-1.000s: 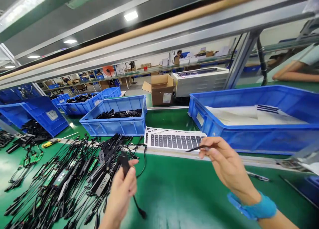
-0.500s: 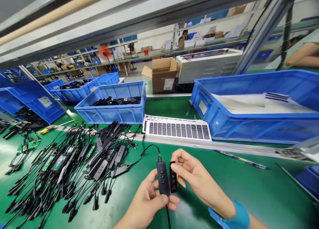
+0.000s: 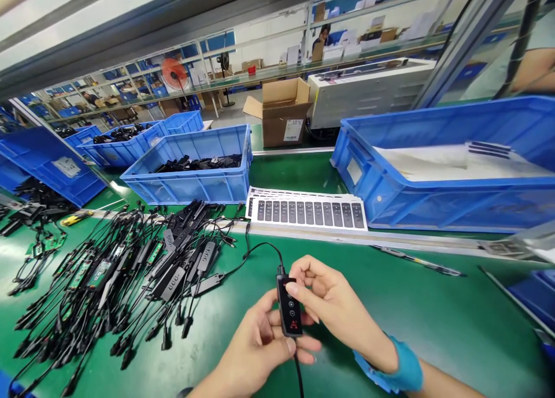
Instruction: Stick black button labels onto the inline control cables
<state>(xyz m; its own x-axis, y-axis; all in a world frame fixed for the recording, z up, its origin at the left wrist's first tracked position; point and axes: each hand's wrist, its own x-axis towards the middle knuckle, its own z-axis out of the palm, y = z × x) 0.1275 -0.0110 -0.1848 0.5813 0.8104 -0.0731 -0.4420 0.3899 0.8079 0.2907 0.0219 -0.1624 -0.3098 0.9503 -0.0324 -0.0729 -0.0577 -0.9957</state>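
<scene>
Glossy label [image 3: 292, 320] moved onto controller [image 3: 281, 297], slim black oblongs

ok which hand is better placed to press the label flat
Probably the right hand: its thumb is on the black label, while the left hand holds the controller.

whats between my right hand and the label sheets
Head view: bare green tabletop past your right hand, then a pale strip before the label sheets.

2 bare hands [image 3: 251, 349], bare forearms [image 3: 442, 382], 1 bright blue right wristband [image 3: 405, 364]
</scene>
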